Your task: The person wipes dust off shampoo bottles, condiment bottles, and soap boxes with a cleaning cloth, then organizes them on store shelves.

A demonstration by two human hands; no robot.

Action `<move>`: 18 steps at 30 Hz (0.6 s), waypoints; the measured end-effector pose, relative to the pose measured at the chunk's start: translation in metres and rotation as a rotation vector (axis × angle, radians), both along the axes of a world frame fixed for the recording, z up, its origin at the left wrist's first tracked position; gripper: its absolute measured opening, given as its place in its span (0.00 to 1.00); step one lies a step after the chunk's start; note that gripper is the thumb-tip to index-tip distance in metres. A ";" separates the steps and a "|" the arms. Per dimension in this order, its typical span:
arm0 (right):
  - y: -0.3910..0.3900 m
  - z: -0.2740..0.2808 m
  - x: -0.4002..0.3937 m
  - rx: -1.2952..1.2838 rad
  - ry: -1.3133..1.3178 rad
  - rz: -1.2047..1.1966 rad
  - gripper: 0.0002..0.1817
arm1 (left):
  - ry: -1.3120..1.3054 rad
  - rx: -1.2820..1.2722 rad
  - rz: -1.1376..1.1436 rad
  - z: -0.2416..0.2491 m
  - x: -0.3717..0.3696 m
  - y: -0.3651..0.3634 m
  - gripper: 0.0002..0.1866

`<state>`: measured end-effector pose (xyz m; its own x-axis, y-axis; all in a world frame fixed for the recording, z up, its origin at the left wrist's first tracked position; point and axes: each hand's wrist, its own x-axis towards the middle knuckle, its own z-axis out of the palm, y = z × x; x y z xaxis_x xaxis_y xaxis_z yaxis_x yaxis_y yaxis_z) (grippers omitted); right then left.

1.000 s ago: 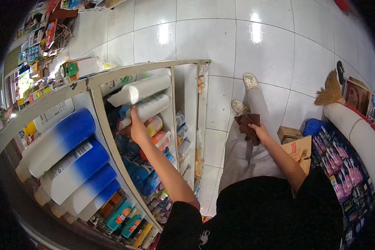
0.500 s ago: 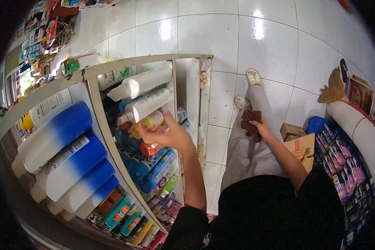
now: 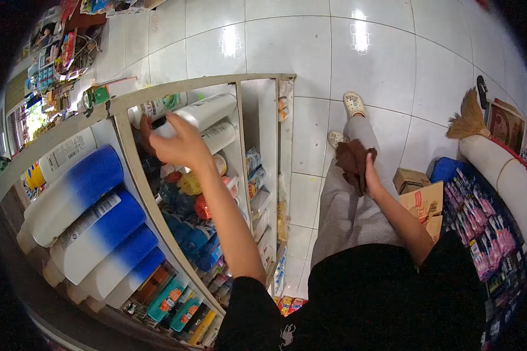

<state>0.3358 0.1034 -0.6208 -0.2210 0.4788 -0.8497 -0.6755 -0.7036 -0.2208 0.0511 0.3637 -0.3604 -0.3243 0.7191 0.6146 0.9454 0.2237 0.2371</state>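
My left hand (image 3: 181,141) is inside the shelf unit, its fingers curled over the neck end of a white bottle (image 3: 214,110) that lies on its side. The hand hides the bottle's cap. Beyond my fingertips lies another white bottle with a green label (image 3: 168,103). A second white bottle (image 3: 221,136) rests just below my wrist, with yellow and red bottles (image 3: 202,206) under it. Over my lap, my right hand (image 3: 372,174) grips a crumpled brown cloth (image 3: 351,162), which hangs from between thumb and fingers.
The metal shelf frame (image 3: 149,202) divides the bottles from large blue-and-white bottles (image 3: 99,216) at left. Packets fill the lower shelves. To my right are a cardboard box (image 3: 424,202), packs of pink items (image 3: 480,231) and a broom (image 3: 469,120). White floor tiles (image 3: 287,52) stretch ahead.
My left hand has moved forward and left, from the yellow and red bottles to the upper white bottle's neck. The brown cloth has shifted in my right hand and is more spread out.
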 end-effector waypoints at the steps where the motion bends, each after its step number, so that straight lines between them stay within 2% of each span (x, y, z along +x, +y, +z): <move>1: 0.003 0.005 0.000 0.019 0.039 -0.024 0.39 | -0.084 0.095 0.045 0.001 0.022 -0.007 0.26; 2: 0.010 0.015 0.003 0.040 0.077 -0.049 0.40 | -0.169 0.192 0.090 -0.001 0.039 -0.012 0.25; 3: 0.015 0.022 0.005 0.060 0.111 -0.074 0.41 | -0.287 0.269 0.034 -0.009 0.046 -0.018 0.24; 4: 0.013 0.015 0.005 0.002 0.136 -0.148 0.35 | -0.408 0.345 -0.023 -0.022 0.048 -0.026 0.24; 5: 0.010 0.008 0.004 -0.041 0.067 -0.089 0.33 | -0.532 0.418 -0.078 -0.034 0.048 -0.032 0.23; 6: 0.007 0.003 0.004 -0.086 -0.004 -0.029 0.31 | -0.443 0.447 -0.093 -0.041 0.047 -0.035 0.20; 8: 0.021 0.032 0.001 -0.107 -0.209 0.043 0.25 | -0.592 0.400 -0.027 -0.038 0.053 -0.040 0.18; 9: 0.023 0.037 0.004 -0.091 -0.161 0.093 0.24 | -0.663 0.378 0.009 -0.037 0.055 -0.042 0.17; 10: 0.025 0.039 0.006 -0.075 -0.110 0.143 0.23 | -0.536 0.428 -0.005 -0.039 0.051 -0.039 0.12; 11: 0.028 0.043 0.006 -0.057 -0.057 0.193 0.23 | -0.518 0.398 -0.030 -0.035 0.045 -0.042 0.10; 13: 0.051 0.071 0.003 0.121 -0.014 0.221 0.21 | -0.485 0.344 -0.080 -0.024 0.037 -0.055 0.08; 14: 0.063 0.091 0.000 0.203 0.003 0.228 0.20 | -0.515 0.429 -0.157 -0.014 0.041 -0.059 0.09; 15: 0.073 0.109 -0.006 0.322 -0.107 0.233 0.18 | -0.360 0.286 -0.148 -0.006 0.035 -0.076 0.08; 17: 0.093 0.149 -0.020 0.552 -0.317 0.264 0.15 | -0.645 0.241 -0.346 0.017 0.062 -0.090 0.09; 18: 0.105 0.179 -0.024 0.609 -0.256 0.285 0.14 | -0.630 0.195 -0.402 0.016 0.072 -0.100 0.09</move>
